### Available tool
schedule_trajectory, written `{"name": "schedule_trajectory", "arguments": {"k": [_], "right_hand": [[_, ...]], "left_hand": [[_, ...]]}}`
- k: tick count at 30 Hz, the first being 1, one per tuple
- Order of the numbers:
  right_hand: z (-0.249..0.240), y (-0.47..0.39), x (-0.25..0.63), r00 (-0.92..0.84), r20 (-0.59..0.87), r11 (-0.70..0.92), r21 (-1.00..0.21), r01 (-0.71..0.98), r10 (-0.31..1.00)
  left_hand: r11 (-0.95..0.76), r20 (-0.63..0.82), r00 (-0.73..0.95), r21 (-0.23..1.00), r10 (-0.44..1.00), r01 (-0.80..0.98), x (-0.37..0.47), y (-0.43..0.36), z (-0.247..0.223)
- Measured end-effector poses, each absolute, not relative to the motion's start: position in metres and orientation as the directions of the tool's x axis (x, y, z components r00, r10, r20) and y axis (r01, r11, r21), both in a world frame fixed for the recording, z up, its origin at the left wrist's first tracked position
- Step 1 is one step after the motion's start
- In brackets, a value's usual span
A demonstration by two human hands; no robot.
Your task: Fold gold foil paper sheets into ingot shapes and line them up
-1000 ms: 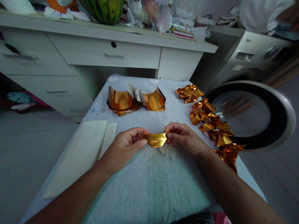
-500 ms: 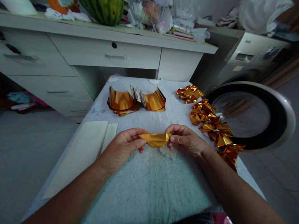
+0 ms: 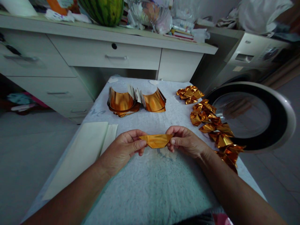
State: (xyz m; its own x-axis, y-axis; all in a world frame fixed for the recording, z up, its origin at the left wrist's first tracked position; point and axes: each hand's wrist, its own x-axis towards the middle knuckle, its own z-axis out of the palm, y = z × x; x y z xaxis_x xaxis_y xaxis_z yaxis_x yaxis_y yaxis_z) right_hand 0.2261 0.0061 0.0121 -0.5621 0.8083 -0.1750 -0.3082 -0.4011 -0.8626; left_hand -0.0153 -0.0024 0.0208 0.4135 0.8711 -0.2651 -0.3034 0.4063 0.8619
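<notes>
A small folded gold foil paper (image 3: 156,141), boat-shaped with pointed ends, is held just above the cloth-covered table (image 3: 150,187). My left hand (image 3: 131,143) pinches its left tip between thumb and fingers. At the other tip, my right hand (image 3: 182,140) pinches it the same way. Beyond the hands stand two stacks of curved gold sheets, one on the left (image 3: 121,101) and one on the right (image 3: 154,101). Folded gold foil pieces (image 3: 202,112) lie in a row along the table's right side.
Pale paper sheets (image 3: 79,153) lie at the table's left. An open washing machine door (image 3: 287,115) adjoins the right edge. Behind is a drawer counter (image 3: 138,39) bearing a watermelon (image 3: 103,11), a glass bowl and bags.
The folded foil has tilted slightly between my fingers, and the bright shine at its right end is gone. Both hands keep their pinch with hardly any movement.
</notes>
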Motion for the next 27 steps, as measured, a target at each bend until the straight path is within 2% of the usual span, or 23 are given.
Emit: {"name": "schedule_trajectory", "arguments": {"k": [8, 19, 27], "right_hand": [[0.0141, 0.0061, 0.2247, -0.525, -0.117, -0.290, -0.921, -0.261, 0.843], [0.0114, 0.0045, 0.2241, -0.615, -0.152, -0.387, -0.882, -0.270, 0.774], [0.0093, 0.0043, 0.2222, -0.603, -0.162, -0.408, -0.863, -0.297, 0.781]], "left_hand": [[0.381, -0.245, 0.425, 0.883, 0.871, -0.272, -0.0170, -0.0027, 0.0191], [0.494, -0.246, 0.500, 0.740, 0.830, -0.456, -0.0141, -0.0051, 0.0192], [0.532, -0.288, 0.515, 0.731, 0.808, -0.427, -0.0146, -0.0055, 0.0159]]}}
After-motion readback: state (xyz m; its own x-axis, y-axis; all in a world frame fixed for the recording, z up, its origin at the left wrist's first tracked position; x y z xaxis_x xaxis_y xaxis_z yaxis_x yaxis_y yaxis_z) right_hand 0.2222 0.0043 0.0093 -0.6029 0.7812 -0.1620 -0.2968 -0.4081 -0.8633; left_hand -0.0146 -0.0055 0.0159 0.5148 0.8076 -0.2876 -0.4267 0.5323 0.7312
